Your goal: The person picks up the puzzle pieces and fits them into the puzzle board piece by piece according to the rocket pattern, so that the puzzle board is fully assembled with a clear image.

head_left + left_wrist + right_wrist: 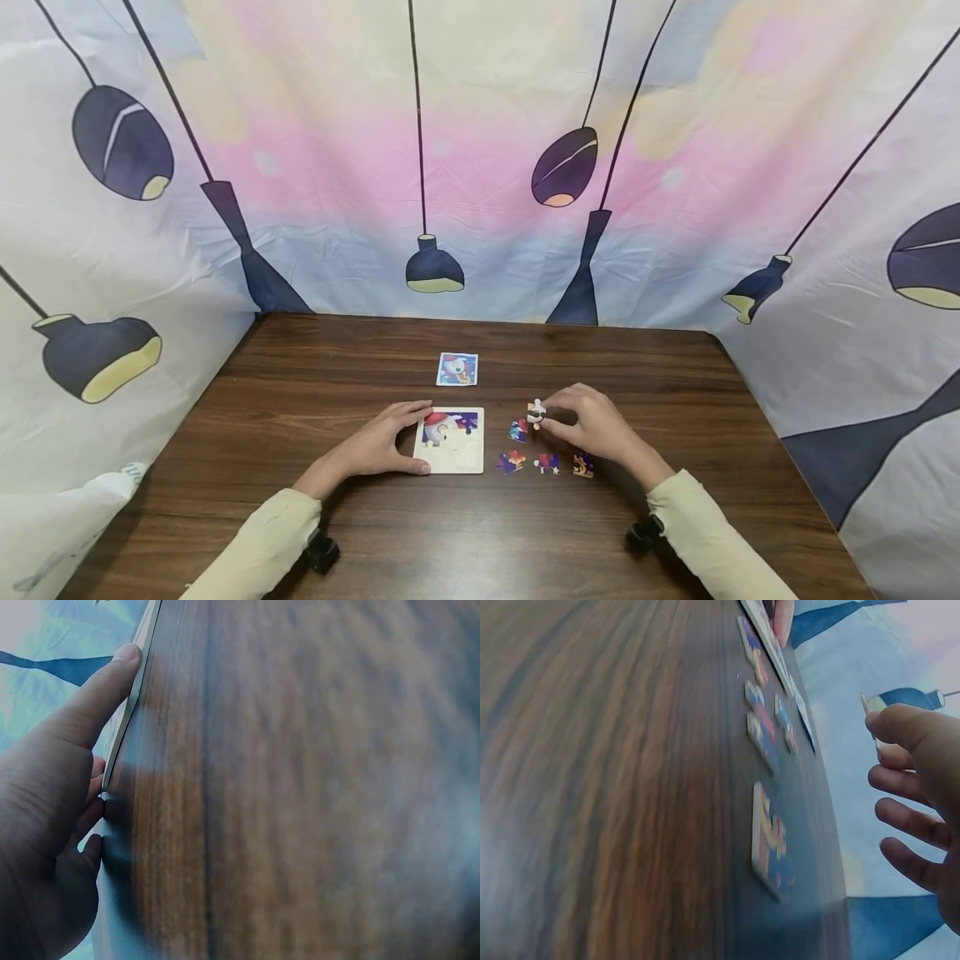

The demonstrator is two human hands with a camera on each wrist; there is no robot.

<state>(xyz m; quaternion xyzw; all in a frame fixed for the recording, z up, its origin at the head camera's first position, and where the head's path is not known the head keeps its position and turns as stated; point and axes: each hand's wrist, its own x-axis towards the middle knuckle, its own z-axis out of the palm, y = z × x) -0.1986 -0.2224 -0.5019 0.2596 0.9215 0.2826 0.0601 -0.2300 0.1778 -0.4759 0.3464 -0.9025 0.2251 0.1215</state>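
Observation:
A square jigsaw board (459, 458), partly filled along its top and left, lies flat on the table. My left hand (378, 440) grips its left side, fingers at the upper corner and thumb at the lower one. In the left wrist view the thumb (105, 694) rests along the board's pale edge (120, 739). Between thumb and forefinger my right hand (596, 425) pinches a mostly white puzzle piece (536, 411), right of the board. From the right wrist, that piece (865, 706) appears edge-on, lifted off the table. A blue and red piece (518, 430) lies just below it.
Three more loose pieces form a row nearer me: a purple and orange one (512, 462), a red and purple one (547, 464) and a purple and yellow one (583, 465). Behind the board lies a picture card (457, 369). A printed curtain (487, 167) hangs behind the table.

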